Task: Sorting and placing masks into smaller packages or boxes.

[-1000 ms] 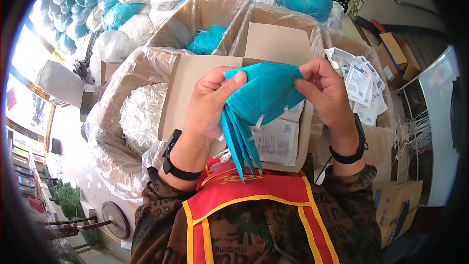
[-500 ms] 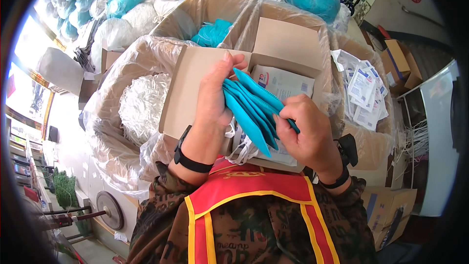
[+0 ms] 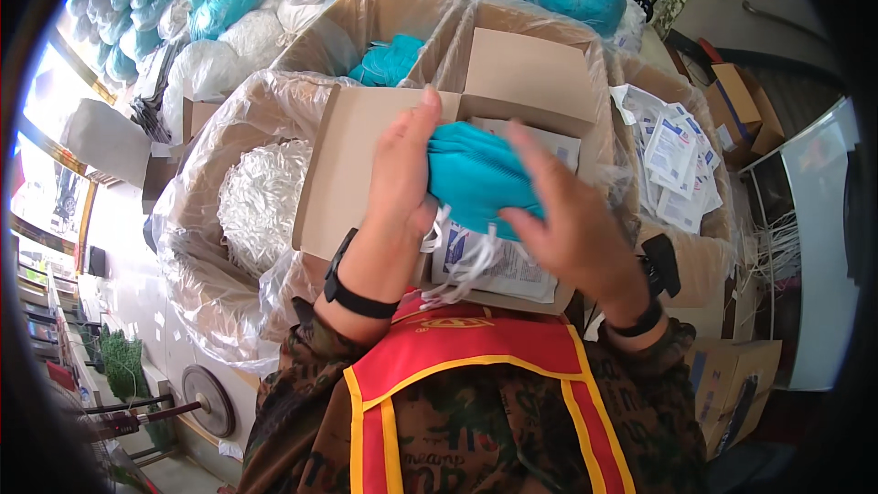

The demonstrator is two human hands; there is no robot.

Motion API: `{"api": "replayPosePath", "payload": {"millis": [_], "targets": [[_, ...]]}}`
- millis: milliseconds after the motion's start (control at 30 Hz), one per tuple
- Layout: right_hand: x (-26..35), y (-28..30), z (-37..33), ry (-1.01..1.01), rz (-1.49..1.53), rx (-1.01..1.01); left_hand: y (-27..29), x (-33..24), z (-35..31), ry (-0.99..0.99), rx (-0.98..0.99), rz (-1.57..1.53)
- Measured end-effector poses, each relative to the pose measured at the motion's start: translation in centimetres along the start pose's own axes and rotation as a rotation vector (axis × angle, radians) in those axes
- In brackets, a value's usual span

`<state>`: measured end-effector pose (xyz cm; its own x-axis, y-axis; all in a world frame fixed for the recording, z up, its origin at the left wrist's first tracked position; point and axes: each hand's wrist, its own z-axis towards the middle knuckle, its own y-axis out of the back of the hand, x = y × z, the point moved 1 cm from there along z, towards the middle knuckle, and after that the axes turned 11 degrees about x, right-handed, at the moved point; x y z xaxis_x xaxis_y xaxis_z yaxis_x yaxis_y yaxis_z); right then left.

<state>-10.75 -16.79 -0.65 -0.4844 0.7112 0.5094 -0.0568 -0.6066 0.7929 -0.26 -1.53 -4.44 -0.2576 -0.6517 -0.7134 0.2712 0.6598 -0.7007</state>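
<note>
A stack of teal folded face masks (image 3: 480, 178) is in front of me, its broad face turned up and white ear loops (image 3: 471, 261) hanging below. My left hand (image 3: 402, 155) grips the stack's left end, thumb pointing up. At the right end is my right hand (image 3: 572, 210), blurred, with thumb and fingers spread apart; the thumb overlaps the masks' lower edge. Beneath both hands lies an opened cardboard box (image 3: 343, 174), flaps folded out, holding flat white printed packets (image 3: 526, 279). The masks hide part of these packets.
Left of the box, a plastic-lined carton (image 3: 197, 210) holds a heap of white strips (image 3: 261, 206). Teal masks (image 3: 389, 62) lie in a lined carton behind. White packets (image 3: 677, 160) fill another on the right. Bagged teal and white goods (image 3: 219, 9) are piled at the back.
The mask stack has turned from edge-on and fanned to showing its broad face. My right hand has loosened from its pinch, and its fingers have spread.
</note>
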Motion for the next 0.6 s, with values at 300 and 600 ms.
{"api": "replayPosePath", "payload": {"millis": [300, 600], "targets": [[-0.5, 1.8, -6.6, -0.163, 0.766, 0.339, -1.2, -1.3, -8.9, 0.263, 0.367, 0.511], [0.8, 0.8, -7.4, -0.208, 0.675, 0.231, -3.0, -0.6, -9.5, 0.115, 0.336, 0.711]]}}
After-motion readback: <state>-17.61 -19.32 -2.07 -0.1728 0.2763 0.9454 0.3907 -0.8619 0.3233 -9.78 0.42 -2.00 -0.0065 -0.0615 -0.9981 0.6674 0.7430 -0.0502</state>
